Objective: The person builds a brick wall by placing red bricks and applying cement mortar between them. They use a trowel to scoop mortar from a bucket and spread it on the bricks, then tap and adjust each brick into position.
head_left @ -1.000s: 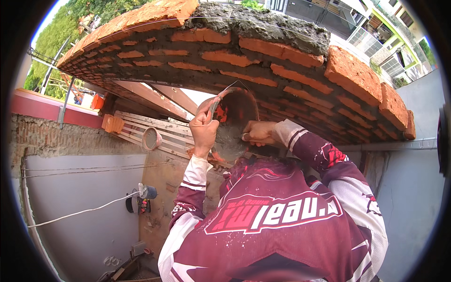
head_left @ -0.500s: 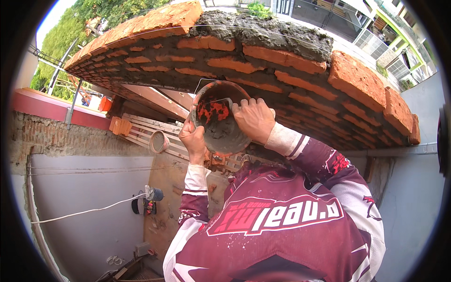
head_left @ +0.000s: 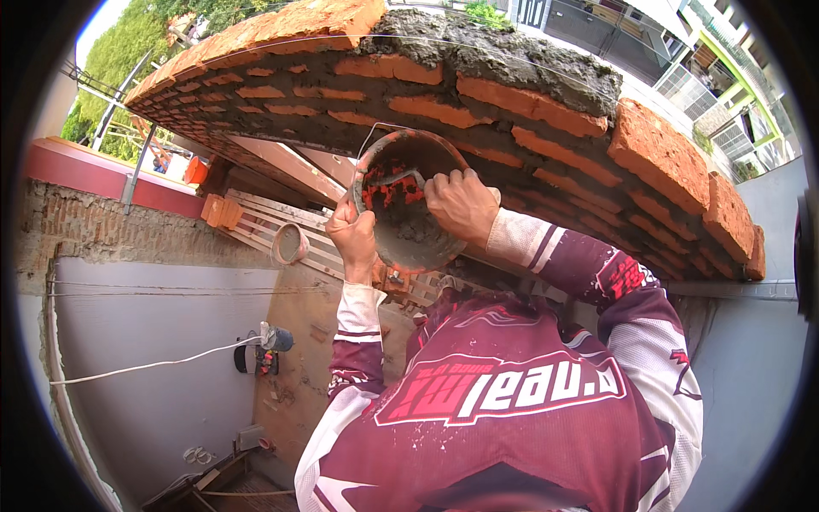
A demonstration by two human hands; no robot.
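Note:
My left hand (head_left: 350, 230) grips the left rim of a mortar-caked bucket (head_left: 408, 241), tilted so its inside shows, with red patches through grey residue and a wire handle raised. My right hand (head_left: 459, 203) is closed around a grey tool (head_left: 394, 179) at the bucket's upper inside; its grip is hidden under my fingers, so I cannot tell its exact kind. Just above the bucket curves a brick wall (head_left: 533, 154) with a thick bed of wet grey mortar (head_left: 486, 55) along part of its top and bricks (head_left: 657, 154) on either side.
Below lie wooden slats (head_left: 264, 218) with a small mortar bucket (head_left: 290, 243) and stacked bricks (head_left: 220, 212). A thin string (head_left: 299, 38) runs along the wall top. At lower left, a white cable (head_left: 153, 365) crosses to a grey container (head_left: 277, 337); grey walls stand at both sides.
The bucket has swung from a side-on tilt to show its inside. My right hand has risen to the bucket's upper right, and has shifted only slightly since half a second ago.

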